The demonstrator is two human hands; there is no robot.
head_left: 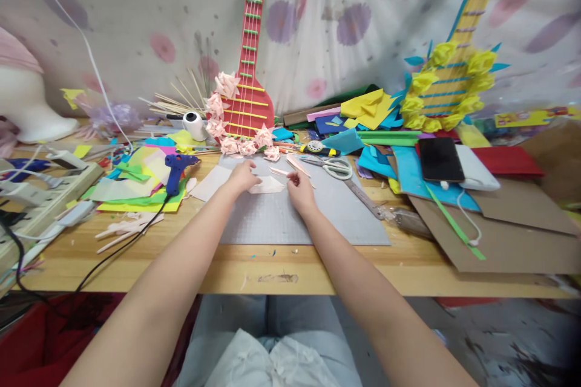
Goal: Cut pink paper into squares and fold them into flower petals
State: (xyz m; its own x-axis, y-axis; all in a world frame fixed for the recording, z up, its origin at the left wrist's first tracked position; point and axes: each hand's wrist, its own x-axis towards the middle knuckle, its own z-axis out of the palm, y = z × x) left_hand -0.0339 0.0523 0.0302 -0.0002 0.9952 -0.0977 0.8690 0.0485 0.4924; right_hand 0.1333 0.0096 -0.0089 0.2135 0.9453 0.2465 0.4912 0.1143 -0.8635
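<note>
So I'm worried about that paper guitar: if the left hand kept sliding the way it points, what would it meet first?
Probably the pink paper flowers at the foot of the red guitar; the left hand points roughly there, though depth is unclear.

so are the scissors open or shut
Shut: the scissors lie flat on the grey mat, blades together, handles side by side.

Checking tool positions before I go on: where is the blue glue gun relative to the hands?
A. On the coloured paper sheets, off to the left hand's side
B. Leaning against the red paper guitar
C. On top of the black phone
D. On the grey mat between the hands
A: the blue glue gun lies on the coloured paper sheets, left of the left hand, which with the right hand touches a pale pink paper piece on the grey mat.
</note>
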